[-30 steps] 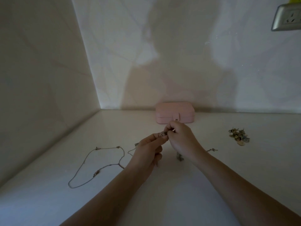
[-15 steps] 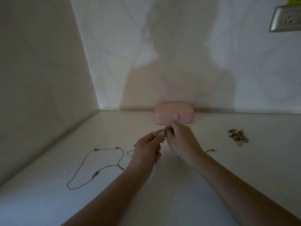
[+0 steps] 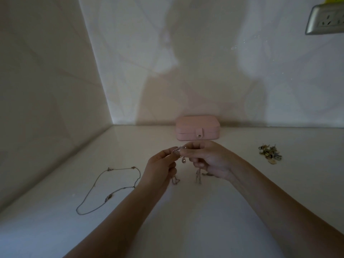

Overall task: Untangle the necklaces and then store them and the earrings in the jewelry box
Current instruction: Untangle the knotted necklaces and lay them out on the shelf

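Note:
Both hands hold a beaded necklace (image 3: 177,151) above the counter's middle. My left hand (image 3: 161,164) pinches one end of the raised stretch and my right hand (image 3: 208,158) pinches the other, a small pendant dangling between them. Loose chain hangs below both hands. A second thin chain necklace (image 3: 111,189) lies spread in a loop on the counter to the left. The pink jewelry box (image 3: 197,130) stands shut, clasp fastened, against the back wall just beyond my hands. A pile of earrings (image 3: 270,153) lies at the right.
A pale counter (image 3: 186,229) runs into a corner, with a wall on the left and one behind. A wall socket (image 3: 325,19) sits high at the right. The light is dim.
My hands have drawn slightly apart, so a short beaded stretch and the dangling pendant now show between them. The chain on the left and the earrings have not moved.

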Tool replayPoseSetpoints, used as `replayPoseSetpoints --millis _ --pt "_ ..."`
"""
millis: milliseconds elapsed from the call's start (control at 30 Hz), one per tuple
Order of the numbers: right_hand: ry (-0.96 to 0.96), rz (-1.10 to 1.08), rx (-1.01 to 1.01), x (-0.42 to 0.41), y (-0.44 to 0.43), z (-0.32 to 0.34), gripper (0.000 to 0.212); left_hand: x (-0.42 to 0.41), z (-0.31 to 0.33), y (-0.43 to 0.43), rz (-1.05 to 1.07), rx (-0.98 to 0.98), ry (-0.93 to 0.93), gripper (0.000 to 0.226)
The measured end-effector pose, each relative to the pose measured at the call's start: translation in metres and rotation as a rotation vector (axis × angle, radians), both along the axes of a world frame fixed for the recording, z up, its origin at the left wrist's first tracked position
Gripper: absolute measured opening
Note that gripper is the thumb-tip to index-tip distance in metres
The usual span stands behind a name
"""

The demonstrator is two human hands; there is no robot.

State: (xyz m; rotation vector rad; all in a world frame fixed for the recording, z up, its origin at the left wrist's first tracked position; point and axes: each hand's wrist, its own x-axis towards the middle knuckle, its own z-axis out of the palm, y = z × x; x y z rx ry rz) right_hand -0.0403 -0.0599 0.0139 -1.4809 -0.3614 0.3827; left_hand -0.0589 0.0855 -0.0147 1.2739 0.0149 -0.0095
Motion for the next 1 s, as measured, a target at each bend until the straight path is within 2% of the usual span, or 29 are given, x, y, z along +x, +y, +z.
replayPoseSetpoints --millis 67,133,200,300,400,567,667,700,833,867,933,1000 --pt "0.054 0.002 0.102 0.005 -0.003 -0.002 0.010 -0.001 0.001 -0.001 -0.062 -0.025 -0.007 0.015" --pt "0.059 -0.039 0.110 0.007 -0.007 -0.001 0.004 -0.003 0.003 0.000 -0.098 -0.014 -0.010 0.009" --pt "-0.077 -0.173 -0.072 0.008 -0.009 -0.002 0.009 -0.006 0.003 0.000 -0.096 0.022 0.001 0.011" --pt "-0.417 -0.501 -0.452 0.008 -0.008 -0.005 0.013 -0.010 0.005 -0.002 -0.121 0.053 0.009 0.023" --pt "-0.570 -0.618 -0.621 0.006 -0.003 -0.009 0.010 -0.015 0.010 -0.007 -0.184 0.065 0.013 0.029" --pt "-0.535 -0.582 -0.733 0.015 -0.004 -0.017 0.005 -0.012 0.008 -0.006 -0.046 0.028 0.059 0.038" --pt "-0.502 -0.524 -0.847 0.016 -0.010 -0.016 0.027 -0.010 0.008 -0.001 0.046 0.025 0.047 0.053" --pt "-0.518 -0.522 -0.848 0.015 -0.012 -0.014 0.028 -0.010 0.008 -0.001 0.056 0.007 0.048 0.054" --pt "-0.614 -0.626 -0.786 0.010 -0.015 -0.008 0.007 -0.010 0.009 -0.002 0.007 -0.069 0.069 0.043" --pt "-0.629 -0.643 -0.817 0.010 -0.016 -0.007 0.011 -0.010 0.009 -0.002 -0.006 -0.065 0.071 0.041" --pt "-0.557 -0.615 -0.805 0.012 -0.017 -0.006 0.021 -0.011 0.008 -0.004 -0.016 -0.060 0.071 0.035" --pt "-0.329 -0.548 -0.584 0.014 -0.018 -0.003 0.023 -0.012 0.007 -0.004 -0.024 -0.043 0.055 0.028"
